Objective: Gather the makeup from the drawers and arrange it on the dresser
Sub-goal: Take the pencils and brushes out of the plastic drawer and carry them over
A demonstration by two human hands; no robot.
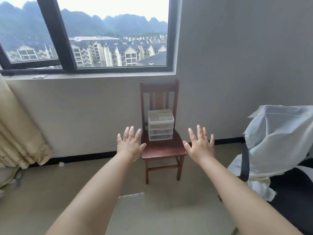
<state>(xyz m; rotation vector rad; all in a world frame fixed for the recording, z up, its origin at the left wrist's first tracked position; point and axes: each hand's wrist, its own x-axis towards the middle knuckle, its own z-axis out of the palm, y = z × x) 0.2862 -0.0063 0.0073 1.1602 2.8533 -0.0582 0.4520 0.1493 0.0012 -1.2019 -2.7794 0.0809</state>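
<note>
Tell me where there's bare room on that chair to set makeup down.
The front half of the wooden chair seat, between the clear drawer unit and the front edge, is bare. The back half is taken by the unit. The left hand and right hand are open, flanking it.

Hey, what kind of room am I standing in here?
Probably a room in an upper-floor flat: the window looks out over rooftops, a curtain hangs at left, and a wooden chair holds a small drawer unit.

Both arms outstretched; left grip [130, 144], right grip [200, 145] spread, empty.
</note>
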